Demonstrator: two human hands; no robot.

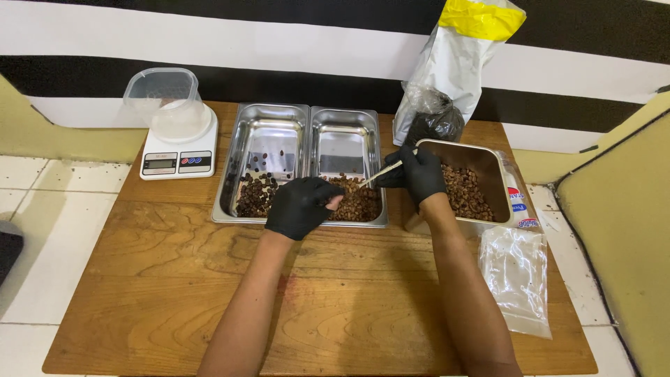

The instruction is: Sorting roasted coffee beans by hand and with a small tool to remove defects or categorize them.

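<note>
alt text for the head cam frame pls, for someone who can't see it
Two black-gloved hands work over metal trays of coffee beans on a wooden table: the right hand holds tweezers pointing into the middle tray, and the left hand rests at that tray's front edge. A kitchen scale carrying a clear plastic tub stands at the left.

white-yellow bag (460, 56) rear right | clear pouch (518, 276) right | scale screen (160, 164) left

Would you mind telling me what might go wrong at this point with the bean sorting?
The tweezers in the right hand hang over the gap between the middle tray and the right tray, so a bean might drop onto the table. The left hand rests over two trays' shared edge and might mix their beans.
</note>
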